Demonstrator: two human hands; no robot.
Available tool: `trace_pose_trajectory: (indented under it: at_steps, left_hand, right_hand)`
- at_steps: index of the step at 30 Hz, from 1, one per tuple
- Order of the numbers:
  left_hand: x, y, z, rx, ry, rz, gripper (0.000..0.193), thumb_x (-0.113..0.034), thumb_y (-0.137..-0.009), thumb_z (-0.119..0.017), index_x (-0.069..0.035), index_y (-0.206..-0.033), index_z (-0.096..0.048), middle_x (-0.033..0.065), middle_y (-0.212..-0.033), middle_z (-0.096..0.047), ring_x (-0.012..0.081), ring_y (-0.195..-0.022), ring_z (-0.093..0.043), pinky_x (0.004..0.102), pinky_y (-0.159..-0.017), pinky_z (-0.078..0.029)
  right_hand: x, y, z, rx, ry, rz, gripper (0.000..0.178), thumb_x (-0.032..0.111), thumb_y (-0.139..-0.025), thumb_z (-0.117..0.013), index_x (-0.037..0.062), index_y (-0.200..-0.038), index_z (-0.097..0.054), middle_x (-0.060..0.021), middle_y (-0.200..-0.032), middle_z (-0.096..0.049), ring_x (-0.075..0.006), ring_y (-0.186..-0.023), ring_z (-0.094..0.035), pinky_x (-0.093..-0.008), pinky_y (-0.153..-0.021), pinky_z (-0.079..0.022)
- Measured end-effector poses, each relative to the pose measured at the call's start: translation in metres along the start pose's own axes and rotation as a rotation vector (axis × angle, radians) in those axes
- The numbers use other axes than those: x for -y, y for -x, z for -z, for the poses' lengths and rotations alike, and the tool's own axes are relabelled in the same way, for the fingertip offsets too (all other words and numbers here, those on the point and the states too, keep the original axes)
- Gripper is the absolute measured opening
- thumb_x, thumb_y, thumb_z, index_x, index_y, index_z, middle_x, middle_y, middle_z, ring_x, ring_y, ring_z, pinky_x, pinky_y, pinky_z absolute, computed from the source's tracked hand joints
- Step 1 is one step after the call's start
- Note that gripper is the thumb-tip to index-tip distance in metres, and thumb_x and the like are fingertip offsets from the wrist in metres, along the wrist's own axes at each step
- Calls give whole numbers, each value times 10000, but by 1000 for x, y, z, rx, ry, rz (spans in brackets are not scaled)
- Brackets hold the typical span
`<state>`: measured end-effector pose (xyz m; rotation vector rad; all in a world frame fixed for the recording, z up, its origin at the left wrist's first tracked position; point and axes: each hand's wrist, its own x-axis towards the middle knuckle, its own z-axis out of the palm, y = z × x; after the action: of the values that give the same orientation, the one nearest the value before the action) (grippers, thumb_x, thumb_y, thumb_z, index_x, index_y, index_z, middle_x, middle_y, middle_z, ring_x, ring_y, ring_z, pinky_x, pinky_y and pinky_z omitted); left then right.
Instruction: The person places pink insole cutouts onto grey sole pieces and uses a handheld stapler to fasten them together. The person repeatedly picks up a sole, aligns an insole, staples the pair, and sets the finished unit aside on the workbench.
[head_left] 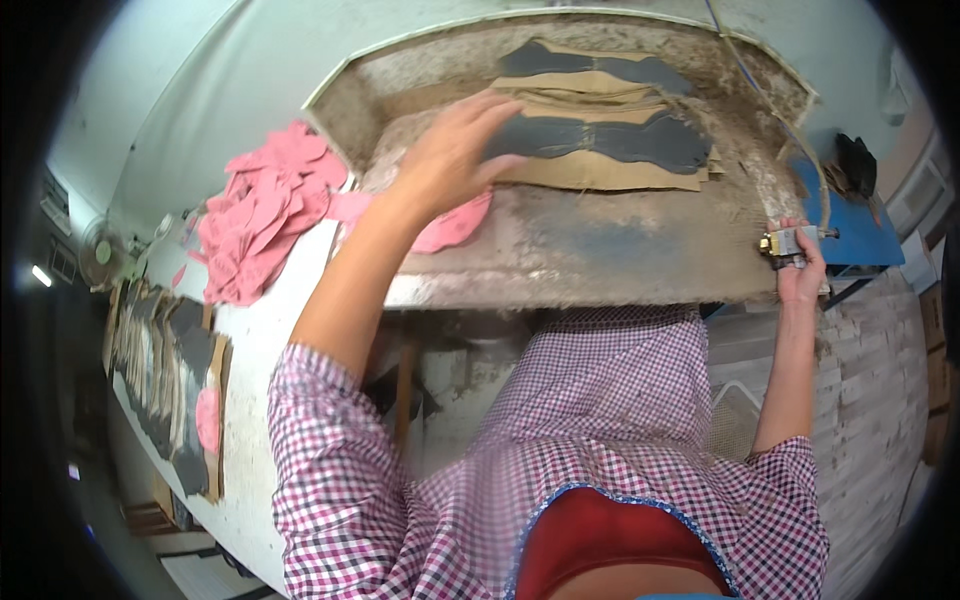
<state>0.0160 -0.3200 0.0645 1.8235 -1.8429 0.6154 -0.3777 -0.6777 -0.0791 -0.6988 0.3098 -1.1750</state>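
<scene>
My left hand (455,150) is stretched over the left end of a dark grey, wavy-edged piece (625,145) lying on brown paper (590,175). Its fingers and thumb are apart; whether they touch the piece I cannot tell. Beneath that wrist, a pink piece (455,226) lies partly hidden on the bench. At the bench's right edge, my right hand (802,270) is closed around a small metal spray gun (793,243) with a hose (800,150) running up from it. Farther back lies another dark grey piece (600,65) on brown paper.
A stained, low-walled booth (350,95) encloses the work surface. Left of it, a heap of pink pieces (270,215) sits on a white table (250,375). Stacked dark pieces (165,365) line the far left. A blue table (860,230) stands at right.
</scene>
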Motion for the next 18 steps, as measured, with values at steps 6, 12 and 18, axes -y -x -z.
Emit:
trace_pose_trajectory:
  at_steps: [6,12,18]
  left_hand:
    - [23,-124,-89,556,162,261,953,-456,-691,-842,-13,-1426,-427,226,-1420,-483,343,-1344,-438,422,-1121,-350]
    - [10,-136,-107,671,74,316,904,-430,-669,-854,-17,-1366,-453,242,-1285,-539,366,-1240,-497,424,-1026,-421]
    - [-87,-67,-69,199,-130,-44,805,-241,-657,-849,-122,-1358,-473,166,-1057,-532,339,-997,-525,434,-856,-474]
  right_hand:
    - [-7,8,-20,-44,8,0,346,-27,-893,-552,-32,-1229,-472,-177,-1140,-587,-317,-1127,-584,-581,-1068,-432]
    - [-2,20,-35,-53,36,23,365,-43,-862,-563,-11,-1211,-459,-175,-1074,-592,-307,-1067,-599,-547,-1030,-472]
    - [0,21,-33,-48,21,40,381,-50,-852,-573,-30,-1212,-448,-181,-1070,-592,-315,-1064,-601,-553,-1039,-464]
